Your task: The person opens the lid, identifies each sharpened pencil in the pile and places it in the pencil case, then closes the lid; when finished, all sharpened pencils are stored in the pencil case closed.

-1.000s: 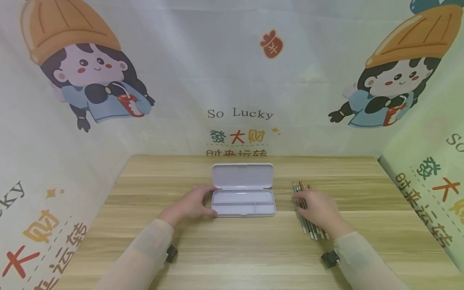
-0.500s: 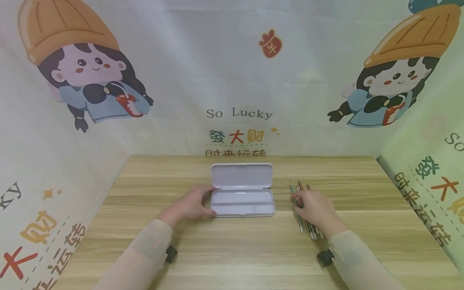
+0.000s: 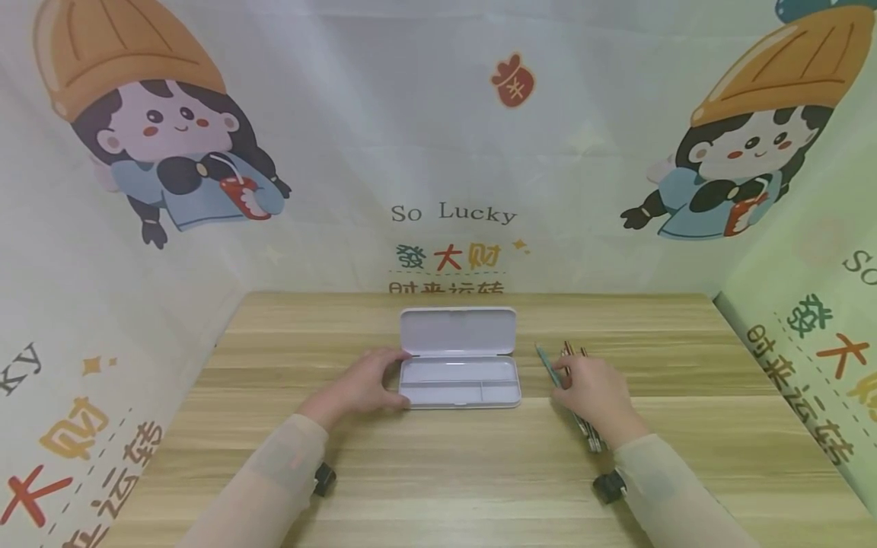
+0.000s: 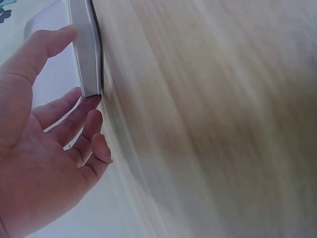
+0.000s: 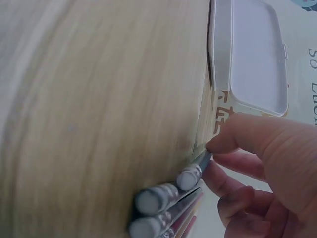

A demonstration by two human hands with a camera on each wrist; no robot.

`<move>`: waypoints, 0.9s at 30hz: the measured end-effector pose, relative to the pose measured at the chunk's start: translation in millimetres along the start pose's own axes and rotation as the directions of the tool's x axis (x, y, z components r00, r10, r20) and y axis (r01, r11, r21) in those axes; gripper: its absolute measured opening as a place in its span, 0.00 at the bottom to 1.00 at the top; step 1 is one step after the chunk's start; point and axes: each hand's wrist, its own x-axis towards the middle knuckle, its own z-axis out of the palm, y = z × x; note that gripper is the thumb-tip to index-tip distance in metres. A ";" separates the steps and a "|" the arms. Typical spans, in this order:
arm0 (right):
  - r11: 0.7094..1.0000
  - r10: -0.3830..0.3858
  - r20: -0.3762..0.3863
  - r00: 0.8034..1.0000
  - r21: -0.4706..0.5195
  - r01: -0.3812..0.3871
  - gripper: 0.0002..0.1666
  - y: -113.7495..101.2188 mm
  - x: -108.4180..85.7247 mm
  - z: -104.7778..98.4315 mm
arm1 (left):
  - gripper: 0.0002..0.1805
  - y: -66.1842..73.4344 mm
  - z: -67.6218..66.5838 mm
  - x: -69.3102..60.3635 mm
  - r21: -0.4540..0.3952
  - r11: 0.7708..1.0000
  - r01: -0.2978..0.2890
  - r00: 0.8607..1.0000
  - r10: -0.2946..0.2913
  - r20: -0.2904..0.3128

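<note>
A white pencil case (image 3: 441, 393) lies on the table with its lid (image 3: 457, 332) raised at the back. Its several compartments hold nothing. My left hand (image 3: 359, 386) grips the left end of the case, thumb at the front corner and forefinger at the back. In the left wrist view, the other fingers of that hand are loosely bent beside the case. To the right of the case, my right hand (image 3: 597, 396) pinches a green pencil (image 3: 545, 361) between thumb and forefinger. Several more pencils (image 3: 591, 438) lie in a bundle beneath that hand, partly hidden by it.
The wood-grain table (image 3: 425, 479) stands against a printed cloth backdrop (image 3: 342, 152), which also hangs along both sides. Eraser ends of the bundled pencils (image 5: 151, 202) point toward the right wrist camera.
The green pencil has parted from the bundle, its tip swinging left toward the case. My right hand has shifted slightly left. The left hand and the case have stayed put.
</note>
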 end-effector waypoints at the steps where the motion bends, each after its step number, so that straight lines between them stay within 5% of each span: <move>1: 1.000 0.004 -0.001 1.000 0.012 -0.004 0.26 0.0 0.3 -0.1 | 0.47 0.0 -0.1 -0.1 0.001 1.000 0.000 1.000 0.000 0.001; 12: 0.995 -0.009 -0.082 0.997 0.100 0.017 0.26 -5.9 0.3 -11.4 | 0.46 0.8 -2.1 -0.8 0.001 1.000 0.008 1.000 -0.008 0.006; 22: 0.980 -0.179 -0.174 0.968 0.053 0.190 0.22 -13.6 3.3 -13.3 | 0.45 -0.5 -1.2 -2.4 0.000 1.000 0.006 1.000 -0.006 -0.008; 27: 0.977 -0.182 -0.205 0.962 0.072 0.200 0.23 -15.5 3.6 -12.2 | 0.45 -0.7 0.1 -2.3 -0.001 1.000 0.001 1.000 -0.001 -0.014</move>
